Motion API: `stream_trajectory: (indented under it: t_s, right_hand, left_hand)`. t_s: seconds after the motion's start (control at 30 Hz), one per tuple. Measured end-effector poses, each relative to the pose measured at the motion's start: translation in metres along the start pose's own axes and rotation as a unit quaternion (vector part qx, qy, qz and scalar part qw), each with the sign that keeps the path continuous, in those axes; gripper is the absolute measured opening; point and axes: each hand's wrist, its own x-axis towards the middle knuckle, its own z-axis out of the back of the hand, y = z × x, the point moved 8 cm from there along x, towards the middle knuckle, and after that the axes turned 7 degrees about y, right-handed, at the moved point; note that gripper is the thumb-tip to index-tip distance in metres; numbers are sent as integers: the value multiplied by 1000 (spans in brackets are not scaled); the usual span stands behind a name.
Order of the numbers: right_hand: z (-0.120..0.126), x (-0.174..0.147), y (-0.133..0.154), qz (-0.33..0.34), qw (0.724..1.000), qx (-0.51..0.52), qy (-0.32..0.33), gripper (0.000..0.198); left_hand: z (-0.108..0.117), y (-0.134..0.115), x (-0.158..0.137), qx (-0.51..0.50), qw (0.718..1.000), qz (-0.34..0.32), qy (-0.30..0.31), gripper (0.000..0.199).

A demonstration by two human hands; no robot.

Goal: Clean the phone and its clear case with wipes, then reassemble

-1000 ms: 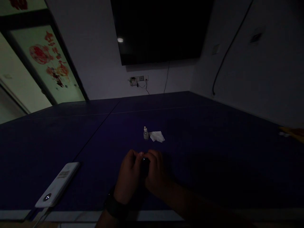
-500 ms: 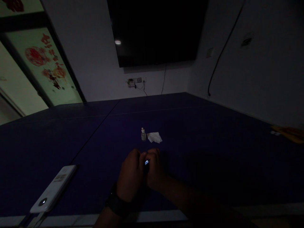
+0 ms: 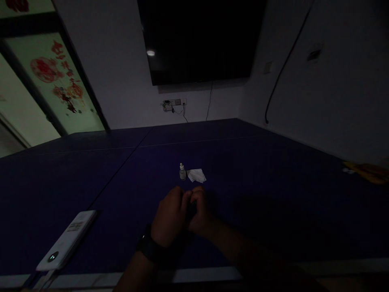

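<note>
My left hand [image 3: 170, 215], with a dark watch on its wrist, is closed and pressed against my right hand [image 3: 201, 213] over the near middle of the blue table. Both sets of fingers curl round a small dark object [image 3: 192, 207], mostly hidden between them; its kind cannot be made out in the dim light. Just beyond my knuckles stands a small clear dropper bottle [image 3: 182, 172] with a white top. Beside it, on the right, lies a crumpled white tissue [image 3: 196, 175].
A white power bank [image 3: 68, 239] with a cable lies at the near left of the table [image 3: 258, 174]. Something yellow [image 3: 367, 172] sits at the right edge. A dark television [image 3: 203, 40] hangs on the far wall above some sockets [image 3: 174, 102].
The bright glint on the small object between my hands is gone. My hands have turned slightly and shifted a little up and right, still together. Bottle and tissue stay put.
</note>
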Motion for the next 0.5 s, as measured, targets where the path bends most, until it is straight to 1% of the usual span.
stream_trajectory:
  t_s: [0.03, 0.1, 0.13, 0.17, 0.27, 0.33, 0.4, 0.47, 0.5]
  right_hand:
    - [1, 0, 1, 10, 1000, 11, 7, 58]
    - [1, 0, 2, 26, 999, 38, 22, 66]
    - [2, 0, 2, 30, 998, 52, 28, 68]
    - [2, 1, 1, 32, 997, 63, 34, 68]
    - [4, 3, -3, 17, 996, 69, 49, 71]
    - [6, 6, -10, -16, 996, 55, 71, 72]
    - [6, 9, -19, -71, 991, 46, 108, 71]
    - [7, 9, -29, -122, 981, 55, 139, 71]
    - [8, 9, -32, -136, 977, 64, 149, 73]
  left_hand:
    - [3, 3, 2, -1, 1000, 0, -4, 29]
    - [14, 12, 7, -2, 999, 7, -41, 30]
    - [17, 14, 9, -14, 999, -5, -46, 29]
    - [19, 17, 11, -35, 998, -22, -46, 30]
    - [20, 28, 14, -99, 994, -19, -39, 39]
    - [16, 34, 15, -145, 989, -12, -24, 38]
    - [10, 37, 17, -208, 978, -8, 2, 38]
    - [5, 39, 18, -272, 962, -10, 36, 48]
    - [2, 39, 19, -298, 953, -15, 59, 53]
